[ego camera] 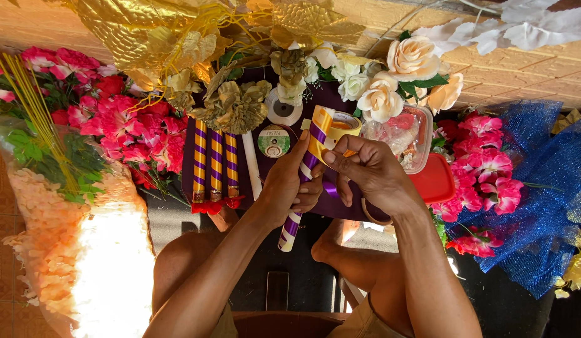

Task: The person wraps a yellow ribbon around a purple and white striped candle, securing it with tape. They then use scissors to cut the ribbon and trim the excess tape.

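Observation:
My left hand [291, 181] grips a white stick [291, 225] spirally wrapped with purple and gold ribbon, held tilted over a dark purple board [337, 203]. My right hand [365, 172] pinches the gold ribbon [320, 134] and a purple ribbon at the stick's upper end. Three finished striped sticks [215, 164] lie side by side on the board to the left, tied with a red bow [214, 204]. One bare white stick [252, 166] lies next to them.
Ribbon spools [275, 141] and a tape roll [283, 107] sit on the board. Pink artificial flowers [124, 128], gold leaves [146, 31], cream roses [397, 78], blue glitter mesh [540, 188], a clear tub with a red lid [431, 178]. A phone [277, 290] lies between my knees.

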